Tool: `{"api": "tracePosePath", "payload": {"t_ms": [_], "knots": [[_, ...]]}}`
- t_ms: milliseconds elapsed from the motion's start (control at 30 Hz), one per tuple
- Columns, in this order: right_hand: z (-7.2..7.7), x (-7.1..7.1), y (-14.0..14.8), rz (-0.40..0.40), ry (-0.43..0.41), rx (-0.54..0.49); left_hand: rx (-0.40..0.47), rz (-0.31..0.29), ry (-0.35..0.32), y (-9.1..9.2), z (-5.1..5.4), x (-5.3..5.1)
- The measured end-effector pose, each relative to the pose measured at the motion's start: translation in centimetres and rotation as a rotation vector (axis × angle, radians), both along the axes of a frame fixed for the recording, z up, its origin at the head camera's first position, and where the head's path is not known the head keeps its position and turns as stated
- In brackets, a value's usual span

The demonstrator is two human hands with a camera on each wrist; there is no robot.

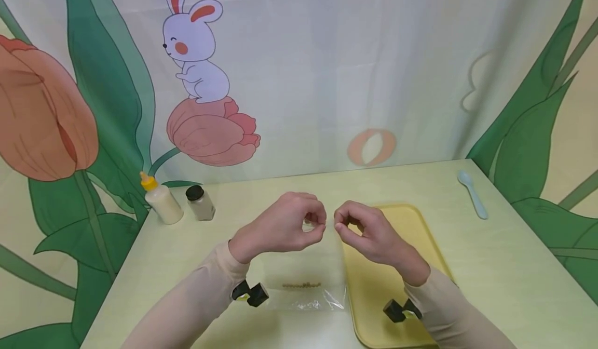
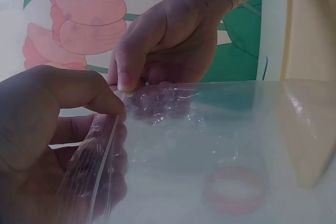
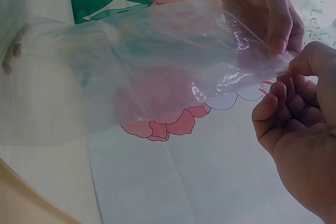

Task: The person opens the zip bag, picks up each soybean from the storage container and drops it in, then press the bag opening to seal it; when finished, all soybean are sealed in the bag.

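Note:
Between my two hands hangs a clear zip bag (image 2: 178, 135), with its lower end (image 1: 317, 303) low over the table in the head view. A row of small brown balls (image 1: 302, 285) lies along the bag's bottom; they also show at the left of the right wrist view. My left hand (image 1: 282, 224) pinches the bag's zip edge between thumb and fingers. At the opposite corner of that edge, my right hand (image 1: 374, 235) pinches the film with thumb and forefinger, its other fingers curled. Whether the zip is sealed cannot be told.
A yellow tray (image 1: 374, 286) lies beneath my right arm. On the left stand a squeeze bottle (image 1: 163, 203) with a yellow nozzle and a small jar (image 1: 201, 203) with a black lid. A pale blue spoon (image 1: 473, 194) lies at the far right. Behind the table hangs a printed curtain (image 1: 299, 79).

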State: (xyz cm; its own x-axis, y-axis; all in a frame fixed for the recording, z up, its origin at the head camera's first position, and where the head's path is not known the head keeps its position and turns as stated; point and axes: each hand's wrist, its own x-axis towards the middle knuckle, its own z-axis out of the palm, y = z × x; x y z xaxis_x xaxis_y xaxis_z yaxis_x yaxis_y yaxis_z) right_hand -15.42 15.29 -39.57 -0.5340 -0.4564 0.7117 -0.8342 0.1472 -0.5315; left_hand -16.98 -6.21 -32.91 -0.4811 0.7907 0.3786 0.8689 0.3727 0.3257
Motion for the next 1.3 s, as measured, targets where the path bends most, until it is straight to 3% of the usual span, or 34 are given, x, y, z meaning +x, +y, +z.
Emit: {"api": "tracePosePath", "payload": {"t_ms": [233,400,633,967,1167,1300], "knots": [[-0.2,0.1,-0.2,-0.054,0.030,0.012,-0.103,-0.026,0.029,0.0,0.5,0.0],[-0.3,0.2,-0.4,-0.094,0.059,0.003,-0.139,-0.036,0.010,-0.6,0.9,-0.3],[0.0,0.3,-0.2,-0.131,-0.011,-0.023,-0.138,-0.023,-0.030,-2.5,1.8,-0.3],[0.7,0.8,0.4,-0.166,-0.115,-0.034,-0.141,0.022,-0.056,-6.3,3.1,0.5],[0.8,1.1,0.6,-0.144,-0.169,-0.044,-0.097,0.071,-0.071,-8.2,3.2,1.3],[1.0,1.2,0.7,-0.129,-0.189,-0.050,-0.063,0.116,-0.033,-9.5,3.0,1.8]]}}
